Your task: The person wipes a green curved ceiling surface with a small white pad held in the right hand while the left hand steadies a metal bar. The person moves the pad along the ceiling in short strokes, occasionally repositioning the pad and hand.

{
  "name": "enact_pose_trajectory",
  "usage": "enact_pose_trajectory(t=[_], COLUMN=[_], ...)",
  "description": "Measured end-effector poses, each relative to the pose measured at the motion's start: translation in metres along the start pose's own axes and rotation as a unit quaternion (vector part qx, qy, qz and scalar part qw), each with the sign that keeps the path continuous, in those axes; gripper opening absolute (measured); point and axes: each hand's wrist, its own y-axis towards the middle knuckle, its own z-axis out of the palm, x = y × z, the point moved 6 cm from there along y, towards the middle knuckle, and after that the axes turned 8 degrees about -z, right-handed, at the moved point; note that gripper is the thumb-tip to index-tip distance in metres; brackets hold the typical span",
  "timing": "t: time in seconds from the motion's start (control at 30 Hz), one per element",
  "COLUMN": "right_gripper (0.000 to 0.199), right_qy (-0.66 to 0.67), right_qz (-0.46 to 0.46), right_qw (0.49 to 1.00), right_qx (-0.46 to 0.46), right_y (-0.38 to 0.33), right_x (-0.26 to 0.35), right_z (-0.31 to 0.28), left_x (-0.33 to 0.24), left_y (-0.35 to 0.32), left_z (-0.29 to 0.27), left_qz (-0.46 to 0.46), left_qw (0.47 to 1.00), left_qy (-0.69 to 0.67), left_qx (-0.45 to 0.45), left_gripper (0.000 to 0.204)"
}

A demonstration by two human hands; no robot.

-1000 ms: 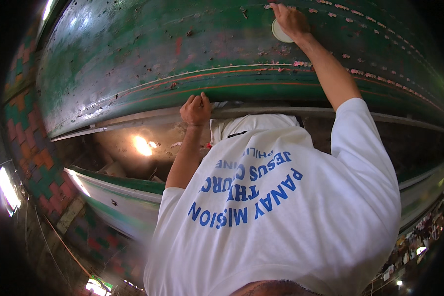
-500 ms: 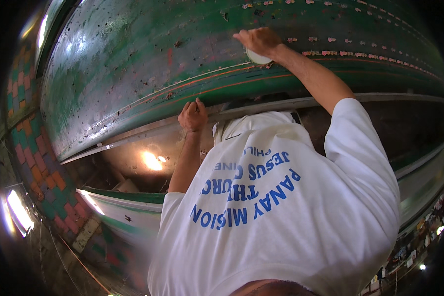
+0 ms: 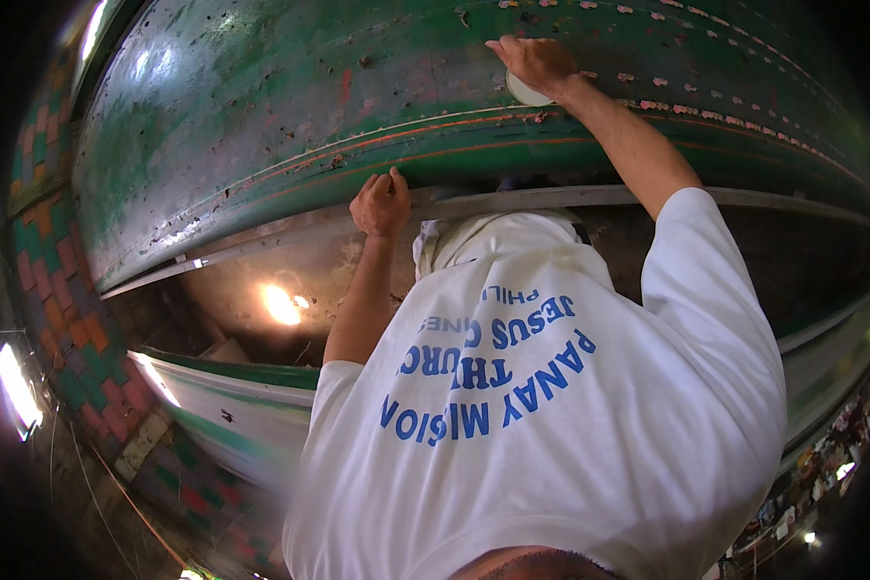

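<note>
My right hand (image 3: 539, 66) reaches over the long green board (image 3: 261, 106), with fingers drawn together. What they hold, if anything, is too small to make out. Under the wrist shows the edge of a round, pale disc-like thing (image 3: 527, 90), partly hidden; whether the hand touches it I cannot tell. Small pink-and-white pieces (image 3: 701, 114) lie in rows on the board, to the right of this hand. My left hand (image 3: 381, 205) is closed by the board's near edge, above the grey rail (image 3: 541, 198); its content is hidden.
Thin orange and pale lines run along the board's near side, and dark specks dot its surface. Below the rail is a brown recess with a bright light spot (image 3: 281, 304). A white-and-green ledge (image 3: 232, 391) lies behind; coloured floor bricks (image 3: 68, 290) show at left.
The whole view has shifted slightly. My right hand appears a little farther up and right, still beside the round pale thing. My left hand stays closed by the rail.
</note>
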Motion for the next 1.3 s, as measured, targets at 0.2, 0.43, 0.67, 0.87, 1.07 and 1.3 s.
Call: enact_pose_trajectory(t=[0.2,0.43,0.67,0.87,1.07,1.3], right_gripper=[0.043,0.040,0.047,0.045,0.046,0.043], right_qy=[-0.053,-0.013,-0.042,-0.056,-0.152,-0.078], right_qz=[0.131,0.295,0.355,0.278,0.376,0.264], right_qw=[0.989,0.955,0.934,0.958,0.912,0.960], right_qx=[0.035,0.023,0.023,0.042,0.067,0.053], right_y=[-0.018,-0.040,-0.046,-0.032,-0.038,-0.013], right_x=[-0.020,-0.036,-0.053,-0.011,-0.040,-0.024], right_z=[0.000,-0.005,-0.014,0.011,-0.010,-0.002], left_x=[-0.002,-0.007,-0.005,-0.005,-0.001,-0.002], left_y=[0.003,0.006,0.006,0.008,0.007,0.011], left_z=[0.001,-0.003,0.005,0.003,0.006,0.007], left_qz=[-0.014,-0.014,-0.010,-0.021,-0.014,0.011], left_qw=[1.000,0.998,0.995,0.990,0.987,0.981], left_qy=[-0.014,-0.031,-0.036,-0.069,-0.085,-0.131], left_qx=[0.020,0.054,0.092,0.118,0.136,0.142], left_gripper=[0.040,0.041,0.038,0.039,0.039,0.038])
